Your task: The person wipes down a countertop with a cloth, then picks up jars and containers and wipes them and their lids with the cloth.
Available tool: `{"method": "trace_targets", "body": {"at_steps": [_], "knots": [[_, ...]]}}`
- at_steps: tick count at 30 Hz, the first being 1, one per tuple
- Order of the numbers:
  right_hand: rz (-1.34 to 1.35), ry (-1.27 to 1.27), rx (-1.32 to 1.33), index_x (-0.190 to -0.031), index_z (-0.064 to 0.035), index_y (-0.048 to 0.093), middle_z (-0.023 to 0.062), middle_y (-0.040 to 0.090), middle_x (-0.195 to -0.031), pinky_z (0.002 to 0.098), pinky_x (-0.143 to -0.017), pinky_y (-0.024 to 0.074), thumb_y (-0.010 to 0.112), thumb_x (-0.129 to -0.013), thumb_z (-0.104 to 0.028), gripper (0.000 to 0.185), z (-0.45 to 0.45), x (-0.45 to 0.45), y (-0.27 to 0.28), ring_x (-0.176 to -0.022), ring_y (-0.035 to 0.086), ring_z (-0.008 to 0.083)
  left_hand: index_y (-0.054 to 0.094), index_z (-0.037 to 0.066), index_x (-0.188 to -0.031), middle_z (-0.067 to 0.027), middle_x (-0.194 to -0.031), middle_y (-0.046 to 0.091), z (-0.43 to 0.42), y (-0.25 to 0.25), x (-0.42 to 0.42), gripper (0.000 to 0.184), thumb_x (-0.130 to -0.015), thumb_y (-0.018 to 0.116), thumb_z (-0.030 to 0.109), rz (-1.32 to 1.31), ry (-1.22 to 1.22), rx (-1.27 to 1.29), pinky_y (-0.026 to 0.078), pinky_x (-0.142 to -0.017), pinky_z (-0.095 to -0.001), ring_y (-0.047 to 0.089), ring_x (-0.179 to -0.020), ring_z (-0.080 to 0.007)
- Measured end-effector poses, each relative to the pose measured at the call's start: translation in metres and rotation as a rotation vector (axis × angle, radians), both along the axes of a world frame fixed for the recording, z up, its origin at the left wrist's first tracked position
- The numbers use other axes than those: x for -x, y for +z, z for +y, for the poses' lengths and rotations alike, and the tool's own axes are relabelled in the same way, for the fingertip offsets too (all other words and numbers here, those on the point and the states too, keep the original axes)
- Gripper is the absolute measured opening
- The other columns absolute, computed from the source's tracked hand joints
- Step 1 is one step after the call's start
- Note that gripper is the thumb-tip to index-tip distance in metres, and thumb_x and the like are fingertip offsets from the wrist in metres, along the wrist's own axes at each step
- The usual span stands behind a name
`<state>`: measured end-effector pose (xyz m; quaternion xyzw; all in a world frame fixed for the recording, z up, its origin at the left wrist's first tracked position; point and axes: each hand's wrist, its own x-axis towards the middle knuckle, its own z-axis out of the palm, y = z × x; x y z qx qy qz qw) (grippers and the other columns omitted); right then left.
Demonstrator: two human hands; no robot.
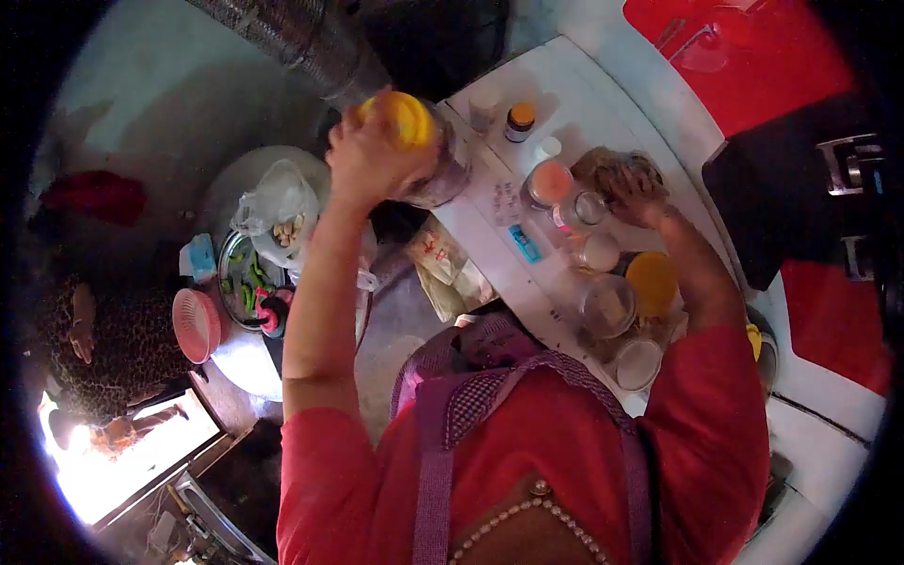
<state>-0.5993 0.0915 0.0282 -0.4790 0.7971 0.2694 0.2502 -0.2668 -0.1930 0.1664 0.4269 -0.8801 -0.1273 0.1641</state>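
One jar (450, 174), at twelve o'clock over the worktop (584, 104) edge, could drop if its lid (412, 117), clasped by the left hand (372, 155), loosens, while the right hand (642, 195), grip unclear, covers a bundle (601, 162) at two.

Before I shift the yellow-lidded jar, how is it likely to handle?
The yellow-lidded jar looks rigid, so it probably won't sag under the left hand. Its smooth, see-through side may be slippery. Being round, it could roll if laid over. Its weight is hard to judge.
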Motion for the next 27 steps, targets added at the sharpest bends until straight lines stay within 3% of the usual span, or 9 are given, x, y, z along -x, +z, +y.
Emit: {"method": "trace_targets", "body": {"at_steps": [3, 6, 9, 11, 12, 15, 18, 22, 27], "knots": [[0.084, -0.011, 0.022, -0.146, -0.0348, 0.008, 0.0083, -0.001, -0.154, 0.0581, -0.109, 0.0072, 0.040, -0.086, -0.060, 0.073, 0.010, 0.014, -0.039, -0.139, 0.001, 0.0418, 0.041, 0.020, -0.136, -0.0214, -0.128, 0.046, -0.030, 0.018, -0.020, 0.090, -0.058, 0.073, 0.054, 0.242, -0.087, 0.080, 0.039, -0.095, -0.0482, 0.045, -0.114, -0.0407], [-0.038, -0.076, 0.146, -0.146, -0.0344, 0.017, 0.0123, -0.001, -0.154, 0.0605, -0.108, 0.0121, 0.043, -0.084, -0.062, 0.073, 0.010, 0.010, -0.029, -0.138, 0.003, 0.0449, 0.043, 0.018, -0.134, -0.0195, -0.125, 0.048, -0.052, 0.049, 0.004, 0.089, -0.058, 0.075, 0.051, 0.391, -0.141, 0.212, 0.042, -0.093, -0.0452, 0.048, -0.113, -0.0373], [0.494, 0.516, 0.912, -0.142, -0.0337, 0.029, 0.0161, 0.003, -0.153, 0.0631, -0.105, 0.0157, 0.044, -0.080, -0.066, 0.071, 0.047, 0.055, -0.136, -0.137, 0.005, 0.0472, 0.044, 0.014, -0.133, -0.0180, -0.123, 0.050, -0.060, 0.071, 0.061, 0.088, -0.059, 0.079, 0.046, 0.457, -0.176, 0.216, 0.042, -0.094, -0.0442, 0.050, -0.112, -0.0354], [0.222, 0.183, 0.358, -0.146, -0.0279, 0.013, 0.0178, -0.001, -0.152, 0.0609, -0.108, 0.0077, 0.044, -0.082, -0.062, 0.078, 0.026, 0.031, -0.071, -0.137, -0.001, 0.0481, 0.036, 0.015, -0.137, -0.0185, -0.128, 0.045, -0.040, 0.089, 0.108, 0.093, -0.062, 0.079, 0.048, 0.418, -0.162, 0.012, 0.036, -0.100, -0.0464, 0.043, -0.118, -0.0365], [0.083, 0.017, 0.084, -0.147, -0.0249, 0.005, 0.0186, -0.003, -0.152, 0.0598, -0.109, 0.0037, 0.044, -0.083, -0.059, 0.082, 0.016, 0.017, -0.045, -0.137, -0.004, 0.0486, 0.035, 0.016, -0.138, -0.0180, -0.132, 0.041, -0.045, 0.067, 0.140, 0.094, -0.061, 0.078, 0.049, 0.334, -0.035, 0.157, 0.036, -0.099, -0.0489, 0.039, -0.121, -0.0385], [0.005, 0.042, 0.114, -0.147, -0.0228, 0.009, 0.0192, -0.002, -0.152, 0.0616, -0.108, 0.0032, 0.044, -0.081, -0.064, 0.085, 0.013, 0.016, -0.038, -0.136, -0.005, 0.0495, 0.033, 0.018, -0.138, -0.0189, -0.142, 0.027, -0.034, 0.055, 0.207, 0.093, -0.064, 0.073, 0.057, 0.204, -0.097, -0.093, 0.027, -0.102, -0.0571, 0.027, -0.128, -0.0445], [-0.059, -0.071, 0.127, -0.147, -0.0219, 0.013, 0.0186, -0.003, -0.153, 0.0610, -0.108, 0.0025, 0.040, -0.081, -0.066, 0.084, 0.010, 0.010, -0.017, -0.137, -0.008, 0.0474, 0.044, 0.025, -0.133, -0.0175, -0.131, 0.043, -0.025, 0.012, 0.269, 0.091, -0.054, 0.076, 0.057, 0.195, -0.090, 0.091, 0.041, -0.093, -0.0501, 0.044, -0.119, -0.0383], [0.045, -0.046, 0.087, -0.145, -0.0375, 0.015, 0.0122, 0.000, -0.154, 0.0597, -0.108, 0.0027, 0.032, -0.079, -0.074, 0.078, 0.011, 0.016, -0.038, -0.139, -0.001, 0.0426, 0.042, 0.033, -0.134, -0.0172, -0.140, 0.030, -0.013, -0.012, 0.320, 0.091, -0.053, 0.072, 0.064, 0.103, -0.266, 0.012, 0.035, -0.096, -0.0552, 0.035, -0.124, -0.0418], [0.016, -0.048, 0.107, -0.146, -0.0365, 0.015, 0.0100, 0.000, -0.154, 0.0589, -0.109, -0.0007, 0.029, -0.081, -0.074, 0.076, 0.010, 0.016, -0.033, -0.139, -0.003, 0.0420, 0.044, 0.024, -0.133, -0.0173, -0.143, 0.028, 0.005, -0.014, 0.350, 0.078, -0.063, 0.072, 0.047, 0.195, -0.290, 0.092, 0.035, -0.098, -0.0533, 0.036, -0.125, -0.0394]]}}
